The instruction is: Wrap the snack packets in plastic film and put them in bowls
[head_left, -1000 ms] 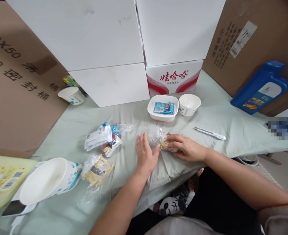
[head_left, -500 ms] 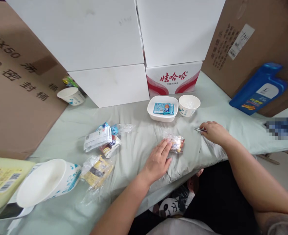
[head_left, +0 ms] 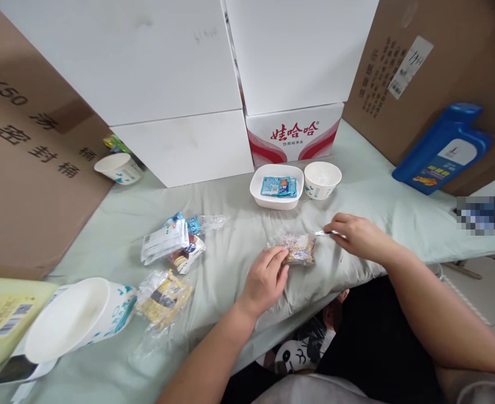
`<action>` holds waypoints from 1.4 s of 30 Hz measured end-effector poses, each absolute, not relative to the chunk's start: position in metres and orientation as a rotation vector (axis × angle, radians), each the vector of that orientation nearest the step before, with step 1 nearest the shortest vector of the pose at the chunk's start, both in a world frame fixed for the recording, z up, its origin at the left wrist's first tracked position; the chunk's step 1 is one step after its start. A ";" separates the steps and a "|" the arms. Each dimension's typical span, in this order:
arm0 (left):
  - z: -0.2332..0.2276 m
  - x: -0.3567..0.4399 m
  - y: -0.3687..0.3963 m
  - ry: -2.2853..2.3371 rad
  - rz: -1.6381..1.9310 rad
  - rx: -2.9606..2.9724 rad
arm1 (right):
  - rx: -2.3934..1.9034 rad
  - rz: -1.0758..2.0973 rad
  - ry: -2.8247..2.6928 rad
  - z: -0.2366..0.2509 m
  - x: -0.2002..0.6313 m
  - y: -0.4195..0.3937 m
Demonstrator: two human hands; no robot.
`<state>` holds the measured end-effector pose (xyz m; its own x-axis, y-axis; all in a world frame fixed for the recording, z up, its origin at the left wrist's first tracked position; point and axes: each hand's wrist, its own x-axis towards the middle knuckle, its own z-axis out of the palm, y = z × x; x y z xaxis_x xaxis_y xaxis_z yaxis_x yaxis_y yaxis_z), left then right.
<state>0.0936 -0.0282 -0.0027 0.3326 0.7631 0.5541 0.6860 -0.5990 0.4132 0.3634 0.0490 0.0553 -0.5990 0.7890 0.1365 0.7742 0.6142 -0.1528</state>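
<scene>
A small clear snack packet lies on the pale green cloth in front of me. My left hand pinches its left end with fingers and thumb. My right hand is closed on a white pen-like tool, whose tip points left and sits just right of the packet. Behind them stand a white dish holding a blue packet and a small white paper bowl.
Several wrapped packets and a yellow noodle packet lie to the left. A large paper bowl lies on its side at front left, a small cup at back left. White boxes, brown cartons and a blue bottle ring the cloth.
My right hand left the packet, reached right to the pen, took it up and brought it back to the packet. My left hand moved onto the packet and now pinches it.
</scene>
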 end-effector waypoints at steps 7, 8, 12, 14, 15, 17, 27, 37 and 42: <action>-0.010 0.093 -0.028 1.790 1.148 2.049 | -1.230 0.194 -2.388 0.044 0.354 0.053; -0.010 0.092 -0.027 1.785 1.109 2.056 | -1.111 0.285 -2.389 0.045 0.342 0.046; -0.005 0.082 -0.023 1.739 1.151 2.041 | -0.928 0.396 -2.481 0.045 0.311 0.030; -0.002 0.073 -0.019 1.791 1.248 1.895 | -0.962 0.398 -2.361 0.042 0.315 0.034; -0.001 0.069 -0.018 1.823 1.279 1.830 | -0.993 0.401 -2.262 0.042 0.321 0.039; 0.002 0.062 -0.015 1.864 1.307 1.792 | -1.086 0.410 -2.079 0.040 0.335 0.050; 0.032 0.061 -0.026 1.155 1.463 2.180 | -1.286 0.422 -1.758 0.038 0.358 0.065; 0.044 0.080 -0.045 0.747 0.438 2.310 | -0.847 0.493 -2.214 0.053 0.333 0.034; 0.036 0.084 -0.042 0.811 0.538 2.325 | -1.030 0.258 -2.431 0.035 0.308 0.036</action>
